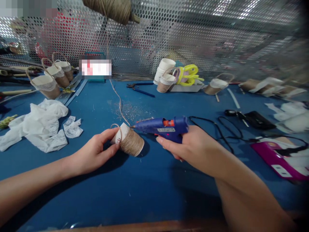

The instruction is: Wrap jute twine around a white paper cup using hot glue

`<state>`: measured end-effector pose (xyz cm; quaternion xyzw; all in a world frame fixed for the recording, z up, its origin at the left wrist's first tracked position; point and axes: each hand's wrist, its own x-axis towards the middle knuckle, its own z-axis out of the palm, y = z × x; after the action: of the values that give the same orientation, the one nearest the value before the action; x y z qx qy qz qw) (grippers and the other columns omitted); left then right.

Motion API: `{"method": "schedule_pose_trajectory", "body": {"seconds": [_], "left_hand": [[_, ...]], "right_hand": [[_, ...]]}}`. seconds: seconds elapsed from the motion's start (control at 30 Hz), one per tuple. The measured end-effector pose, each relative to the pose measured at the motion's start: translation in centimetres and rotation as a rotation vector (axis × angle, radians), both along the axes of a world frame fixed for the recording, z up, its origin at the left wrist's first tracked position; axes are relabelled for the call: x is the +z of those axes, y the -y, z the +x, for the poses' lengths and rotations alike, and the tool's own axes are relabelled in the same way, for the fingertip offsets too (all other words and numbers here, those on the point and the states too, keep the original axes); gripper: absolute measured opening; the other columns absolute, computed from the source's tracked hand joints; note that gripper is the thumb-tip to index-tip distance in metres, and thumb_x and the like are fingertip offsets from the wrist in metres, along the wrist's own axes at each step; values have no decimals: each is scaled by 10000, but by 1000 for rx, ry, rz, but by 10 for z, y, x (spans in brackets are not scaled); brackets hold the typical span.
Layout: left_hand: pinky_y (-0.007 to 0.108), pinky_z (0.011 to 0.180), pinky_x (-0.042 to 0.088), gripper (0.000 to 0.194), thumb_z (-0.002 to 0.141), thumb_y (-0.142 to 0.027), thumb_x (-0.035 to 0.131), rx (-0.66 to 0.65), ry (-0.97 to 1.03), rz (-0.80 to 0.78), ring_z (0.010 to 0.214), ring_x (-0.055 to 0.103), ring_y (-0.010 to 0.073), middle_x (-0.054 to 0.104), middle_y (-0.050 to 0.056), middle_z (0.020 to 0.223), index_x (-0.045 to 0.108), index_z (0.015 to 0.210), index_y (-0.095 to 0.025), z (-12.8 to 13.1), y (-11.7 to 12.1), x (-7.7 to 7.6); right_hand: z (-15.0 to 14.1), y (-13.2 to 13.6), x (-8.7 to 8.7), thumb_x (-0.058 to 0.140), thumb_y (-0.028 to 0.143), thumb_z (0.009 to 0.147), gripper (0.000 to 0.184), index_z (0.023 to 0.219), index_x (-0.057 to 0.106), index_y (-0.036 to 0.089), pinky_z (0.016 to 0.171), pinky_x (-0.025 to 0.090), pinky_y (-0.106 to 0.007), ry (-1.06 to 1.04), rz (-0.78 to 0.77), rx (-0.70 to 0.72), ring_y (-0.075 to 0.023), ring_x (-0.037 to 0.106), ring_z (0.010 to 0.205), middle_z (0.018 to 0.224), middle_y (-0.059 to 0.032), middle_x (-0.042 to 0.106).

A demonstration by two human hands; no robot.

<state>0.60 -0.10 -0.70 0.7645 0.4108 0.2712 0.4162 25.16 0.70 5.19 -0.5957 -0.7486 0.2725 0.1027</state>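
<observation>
My left hand [96, 151] grips a small paper cup [129, 140] lying on its side on the blue table [135, 190]. Jute twine wraps most of the cup; its white end near my fingers is bare. A strand of twine [118, 98] runs from the cup up to a large spool [113, 9] at the top. My right hand [190, 145] is closed around a blue hot glue gun [164, 127], whose nozzle touches the cup's white end.
Three finished twine baskets [51, 79] with lace stand at the back left beside white lace scraps [43, 125]. Stacked cups [165, 72], yellow scissors [189, 75] and pliers [140, 88] lie at the back. Black cords [217, 129], a pink box [280, 158] sit right. Perforated metal wall behind.
</observation>
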Motion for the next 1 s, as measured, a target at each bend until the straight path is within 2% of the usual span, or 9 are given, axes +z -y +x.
{"method": "schedule_pose_trajectory", "body": {"seconds": [0.13, 0.23, 0.33, 0.4, 0.47, 0.63, 0.83, 0.97, 1.0], "left_hand": [[277, 848, 425, 303, 861, -226, 415, 2, -14, 13, 942, 542, 188, 596, 61, 997, 501, 1134, -126, 1, 0, 1], [289, 841, 428, 317, 850, -231, 414, 8, -21, 18, 945, 537, 197, 593, 75, 988, 504, 1128, -108, 2, 0, 3], [293, 836, 427, 311, 840, -231, 419, 7, -28, 27, 937, 536, 198, 589, 80, 981, 509, 1110, -106, 3, 1, 4], [296, 833, 425, 281, 837, -226, 416, 0, -41, 52, 931, 536, 197, 588, 73, 952, 525, 1072, -118, 3, 1, 4], [304, 827, 425, 264, 836, -221, 409, 0, -56, 85, 927, 535, 201, 582, 64, 907, 532, 1050, -127, 3, 2, 4], [323, 803, 434, 261, 833, -217, 402, 4, -85, 145, 881, 547, 201, 558, 55, 847, 526, 1045, -128, 3, 3, 2], [318, 810, 442, 179, 834, -213, 391, 2, -103, 181, 881, 548, 198, 546, 39, 799, 533, 922, -147, 4, 3, 2], [319, 806, 445, 171, 832, -210, 393, 8, -103, 190, 872, 549, 193, 541, 35, 794, 529, 915, -151, 4, 3, 1], [318, 804, 445, 173, 833, -211, 392, 9, -100, 191, 873, 547, 192, 539, 33, 792, 529, 921, -152, 4, 3, 2]], "right_hand": [[-4, -6, 1, 547, 395, 762, 359, 463, 461, 218, 433, 401, -246, -130, -59, -78, -106, 480, 372, 389, 30, 497], [-2, -18, -4, 580, 357, 748, 278, 534, 492, 205, 468, 417, -241, -309, -20, -161, -106, 508, 426, 467, 20, 539], [5, -37, -16, 624, 347, 722, 171, 702, 585, 182, 491, 419, -231, -457, 52, -263, -122, 558, 549, 621, -12, 615], [9, -52, -25, 648, 316, 707, 158, 725, 604, 165, 463, 392, -220, -434, 48, -364, -103, 516, 530, 663, -27, 628], [10, -65, -32, 609, 293, 748, 162, 671, 581, 154, 440, 381, -218, -426, 44, -403, -84, 471, 474, 599, -21, 591], [0, -87, -44, 601, 230, 774, 160, 645, 579, 139, 476, 437, -218, -366, -1, -385, -75, 500, 475, 594, -12, 586], [-4, -99, -52, 530, 336, 846, 225, 878, 600, 124, 679, 492, -328, -91, 95, -398, -142, 601, 743, 850, -37, 627], [-10, -87, -40, 592, 291, 787, 204, 798, 653, 97, 868, 386, -421, 44, 262, -375, -308, 520, 1035, 953, -178, 621], [-13, -81, -35, 588, 291, 786, 207, 818, 662, 100, 895, 361, -424, 54, 295, -345, -322, 488, 1078, 999, -186, 611]]}}
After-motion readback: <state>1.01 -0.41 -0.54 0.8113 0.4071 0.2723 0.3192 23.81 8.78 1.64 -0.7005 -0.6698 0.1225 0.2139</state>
